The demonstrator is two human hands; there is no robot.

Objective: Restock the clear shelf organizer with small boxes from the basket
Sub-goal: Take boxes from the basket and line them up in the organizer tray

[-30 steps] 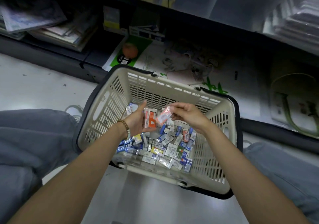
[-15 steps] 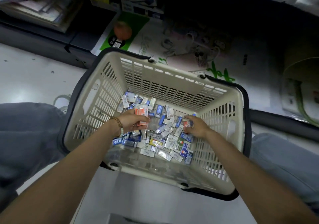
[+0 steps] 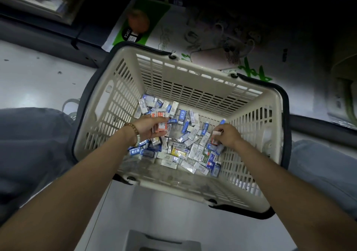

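— Small boxes (image 3: 179, 150): where do they lie at this point?

— Nearly all lie loose in a heap on the bottom of the basket (image 3: 202, 71), which fills the middle of the frame. A few orange boxes (image 3: 161, 124) sit in the left hand (image 3: 148, 128), just left of centre and low over the heap.

— What has changed?

— A second ago both hands were raised above the pile and met, the right passing an orange box across to the left. Now both are down among the boxes and well apart. The view has tipped downward too, so the clear shelf organizer, earlier at the top edge, is out of the frame.

— And the hands themselves?

— The left has fingers and thumb curled round its small stack of orange boxes, with a bead bracelet (image 3: 133, 133) on the wrist. The right hand (image 3: 229, 135), right of centre, has its fingers bent down, pinching an orange-and-white box (image 3: 215, 136) at the heap's right side. Whether that box is lifted clear I cannot tell.

— Meaning for the job?

— I judge this as gathering one kind of box, not yet placing. Nothing reaches the organizer until the stack is carried up. Outward, the basket stands on a pale floor (image 3: 38, 77) between grey trouser legs (image 3: 29, 144).
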